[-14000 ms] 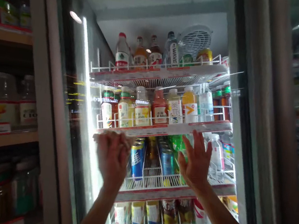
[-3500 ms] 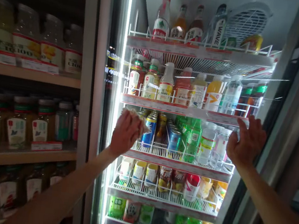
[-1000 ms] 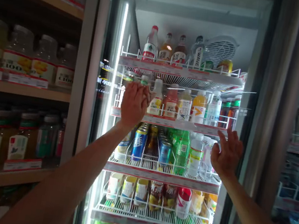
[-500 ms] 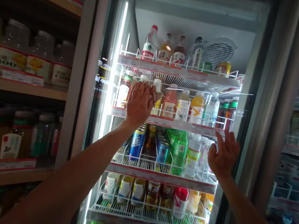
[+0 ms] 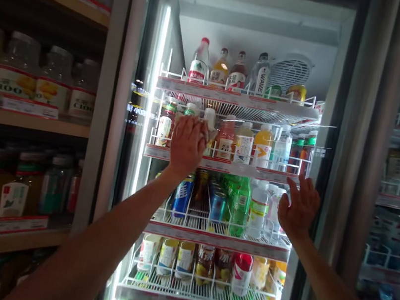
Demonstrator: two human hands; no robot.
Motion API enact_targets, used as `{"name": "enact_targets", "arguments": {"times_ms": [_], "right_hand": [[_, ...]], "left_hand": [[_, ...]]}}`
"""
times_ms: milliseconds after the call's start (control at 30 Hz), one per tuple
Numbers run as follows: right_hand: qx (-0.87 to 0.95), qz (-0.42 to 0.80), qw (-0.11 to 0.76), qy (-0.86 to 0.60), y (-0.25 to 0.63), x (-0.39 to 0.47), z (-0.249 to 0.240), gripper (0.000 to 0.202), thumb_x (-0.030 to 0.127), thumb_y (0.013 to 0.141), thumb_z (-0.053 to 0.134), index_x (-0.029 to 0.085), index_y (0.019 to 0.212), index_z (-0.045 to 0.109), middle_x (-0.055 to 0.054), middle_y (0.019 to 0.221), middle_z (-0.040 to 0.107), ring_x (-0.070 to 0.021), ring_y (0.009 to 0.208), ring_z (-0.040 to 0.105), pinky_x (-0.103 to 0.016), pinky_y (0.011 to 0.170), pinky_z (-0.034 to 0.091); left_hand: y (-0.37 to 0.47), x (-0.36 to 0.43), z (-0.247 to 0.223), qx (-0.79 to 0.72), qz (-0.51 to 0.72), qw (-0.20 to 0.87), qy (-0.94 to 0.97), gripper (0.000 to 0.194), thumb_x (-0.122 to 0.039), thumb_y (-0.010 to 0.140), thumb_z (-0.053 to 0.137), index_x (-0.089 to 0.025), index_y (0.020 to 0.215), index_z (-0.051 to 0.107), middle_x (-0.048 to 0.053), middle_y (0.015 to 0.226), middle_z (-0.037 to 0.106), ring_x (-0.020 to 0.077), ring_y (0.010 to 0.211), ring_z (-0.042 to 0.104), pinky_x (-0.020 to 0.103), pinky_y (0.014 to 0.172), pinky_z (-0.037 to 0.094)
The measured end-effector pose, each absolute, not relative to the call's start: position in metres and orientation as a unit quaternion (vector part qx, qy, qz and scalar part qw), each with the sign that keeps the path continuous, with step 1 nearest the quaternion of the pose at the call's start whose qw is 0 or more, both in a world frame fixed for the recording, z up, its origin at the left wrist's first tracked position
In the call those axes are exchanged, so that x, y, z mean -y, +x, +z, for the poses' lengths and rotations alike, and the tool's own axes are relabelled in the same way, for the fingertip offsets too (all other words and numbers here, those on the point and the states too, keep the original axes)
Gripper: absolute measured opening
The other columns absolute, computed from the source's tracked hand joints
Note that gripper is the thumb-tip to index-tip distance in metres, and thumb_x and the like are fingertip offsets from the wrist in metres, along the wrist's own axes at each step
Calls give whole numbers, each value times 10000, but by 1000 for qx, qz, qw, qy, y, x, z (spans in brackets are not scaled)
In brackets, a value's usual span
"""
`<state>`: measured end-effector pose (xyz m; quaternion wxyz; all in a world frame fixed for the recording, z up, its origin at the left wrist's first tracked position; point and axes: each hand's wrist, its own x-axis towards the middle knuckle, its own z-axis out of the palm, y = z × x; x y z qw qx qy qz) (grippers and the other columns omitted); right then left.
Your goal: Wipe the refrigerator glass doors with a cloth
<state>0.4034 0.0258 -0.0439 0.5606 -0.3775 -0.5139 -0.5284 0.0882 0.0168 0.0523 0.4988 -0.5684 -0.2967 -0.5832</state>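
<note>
1. My left hand (image 5: 188,143) grips a cloth (image 5: 210,132), its fingers bent over the bunched fabric; part of it pokes out past the thumb side.
2. The cloth is up at the glass (image 5: 135,115) of a cooler, before the left half of the second shelf (image 5: 275,175). How firmly it presses there, I cannot tell.
3. Around it, behind the glass, stand bottles: a red one (image 5: 166,127) to the left, a pink one (image 5: 227,133) and an orange one (image 5: 263,140) to the right.
4. My right hand (image 5: 300,205) is spread, with nothing visible in it, raised near the right side of the door frame (image 5: 336,140). I cannot tell whether the fingertips touch the glass.
5. Just left of that hand, on the third shelf (image 5: 216,239), I see a clear bottle (image 5: 259,209), then a green bottle (image 5: 240,208); a blue can (image 5: 182,200) stands farther left.
6. On the top shelf (image 5: 230,97), a red-capped bottle (image 5: 199,64) stands upright, well apart from a round grille (image 5: 290,69).
7. A light strip (image 5: 149,112) glows along the cooler's left side.
</note>
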Motion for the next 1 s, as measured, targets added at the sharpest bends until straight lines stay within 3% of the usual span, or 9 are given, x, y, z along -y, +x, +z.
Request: {"name": "enact_targets", "arguments": {"times_ms": [200,433,700,900,1000], "right_hand": [[512,-532,563,-372,404,-26,-44,419,291,865,417,213,1268,504,-111,1404,447,-245,1332,372,-458,1054,310],[523,-512,567,-378,404,-28,-45,443,261,848,442,207,1286,487,-116,1416,428,-256,1341,352,-476,1066,277],[517,-513,567,-387,404,-27,-46,423,294,867,415,234,1280,485,-97,1412,436,-240,1343,350,-470,1063,286],[516,-516,558,-395,404,-26,-45,416,293,865,405,201,1259,504,-115,1395,455,-235,1345,349,-456,1067,287],[515,-516,561,-392,403,-25,-45,406,302,865,401,195,1238,520,-121,1380,471,-237,1335,365,-459,1051,304]], "left_hand": [[135,-10,-1,139,-363,545,-743,359,-248,897,409,-166,1239,486,66,1300,546,200,1288,420,430,1128,325],[72,-18,40,299,-600,481,-566,402,-238,877,414,-101,1249,482,174,1354,465,291,1342,327,523,1101,320],[131,-5,-28,121,-381,547,-735,343,-243,881,458,-143,1206,505,77,1258,574,192,1283,421,398,1124,332],[72,-14,11,264,-608,479,-575,397,-217,867,446,-108,1247,485,173,1353,470,282,1350,315,512,1105,318],[86,-13,-2,254,-591,483,-594,402,-207,854,462,-91,1238,487,183,1349,469,289,1361,289,513,1111,303]]}}
